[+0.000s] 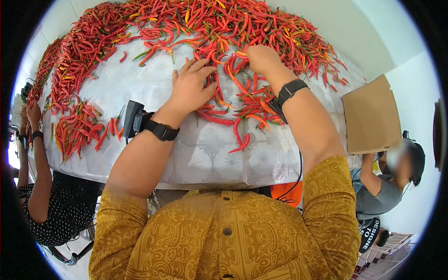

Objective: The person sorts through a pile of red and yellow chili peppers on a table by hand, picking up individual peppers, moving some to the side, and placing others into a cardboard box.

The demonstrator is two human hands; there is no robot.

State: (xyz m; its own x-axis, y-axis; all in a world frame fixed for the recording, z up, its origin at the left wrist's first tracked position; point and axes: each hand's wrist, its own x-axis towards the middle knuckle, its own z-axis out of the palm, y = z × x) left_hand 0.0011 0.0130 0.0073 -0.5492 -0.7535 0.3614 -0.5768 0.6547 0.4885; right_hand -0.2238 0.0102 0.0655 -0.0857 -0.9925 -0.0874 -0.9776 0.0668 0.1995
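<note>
My left hand (pixel 193 86) is open, its fingers spread and resting over a few red chili peppers at the near edge of the big pile (pixel 210 28). To its right, my right hand (pixel 263 59) is closed at the pile, with an orange chili pepper (pixel 241 54) at its fingertips; the inside of the fist is hidden. Between and below my hands lies a looser heap of red and orange chili peppers (pixel 254 105). One curved red chili pepper (pixel 240 147) lies nearest me. Both my wrists wear black straps, the left one carrying a dark device (pixel 134 119).
A patterned white plastic cover (pixel 210 156) lies over the table. At left, another person's hand (pixel 33 114) touches the pile, near a smaller chili heap (pixel 77 128). A cardboard box (pixel 372 116) stands at right beside another person (pixel 392 182). A black cable (pixel 301 163) hangs beside my right arm.
</note>
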